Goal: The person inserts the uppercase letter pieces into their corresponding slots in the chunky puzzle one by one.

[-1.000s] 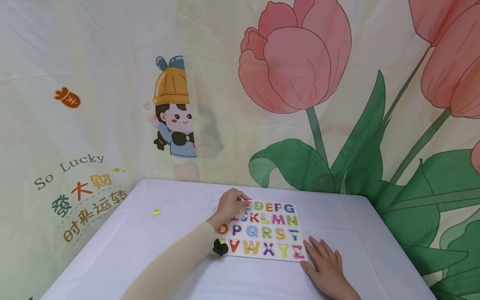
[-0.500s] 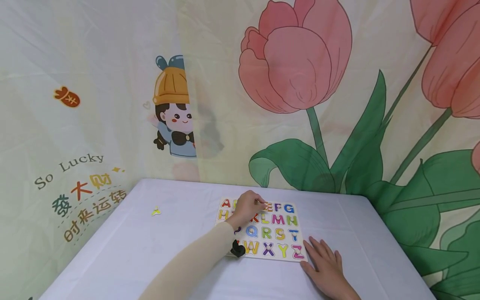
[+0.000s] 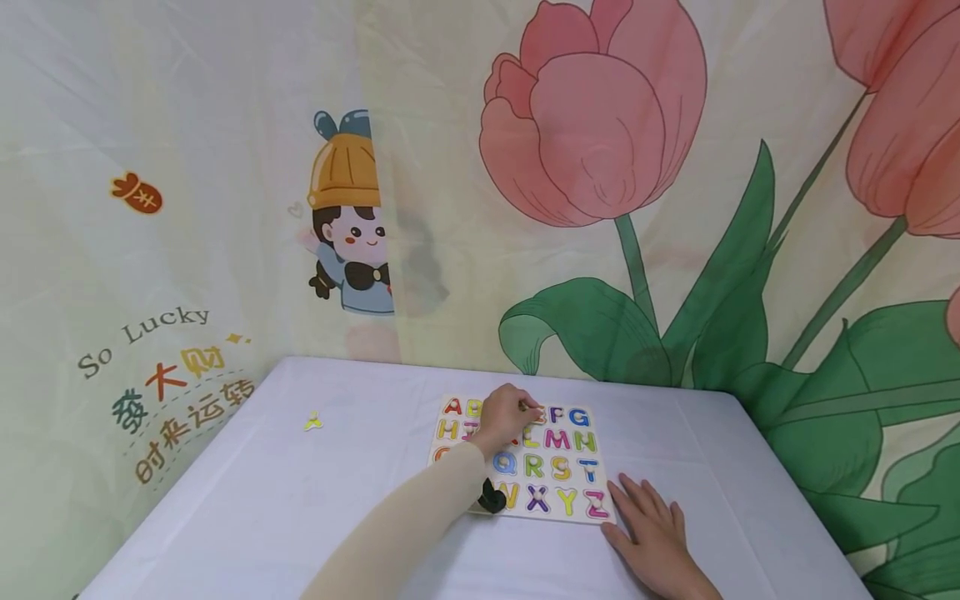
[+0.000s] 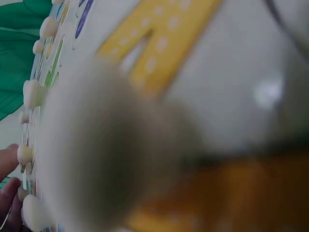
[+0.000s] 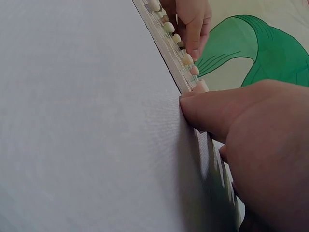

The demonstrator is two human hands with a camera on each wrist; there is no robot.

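My left hand [image 3: 507, 421] reaches over the white alphabet puzzle board [image 3: 551, 517], pinching a small orange letter piece [image 3: 538, 409] at the E place. The fingers hide most of that piece; in the right wrist view the left thumb [image 5: 194, 38] points down beside the row of knobs. My right hand [image 3: 652, 533] lies with fingers spread at the board's lower right corner, next to the pink Z [image 3: 597, 503]. Its thumb [image 5: 205, 108] touches the board's edge in the right wrist view. A pale knob and the yellow W [image 4: 176, 29] fill the left wrist view.
A loose yellow letter piece [image 3: 312, 421], shaped like a Y, lies on the white cloth [image 3: 360, 475] left of the board. Letters with round knobs sit across the board. Behind the table hangs a curtain [image 3: 450, 167] printed with tulips.
My left hand has moved to the right along the top row, from near C to E, carrying the orange piece. A and B have come into sight. The right hand stays put.
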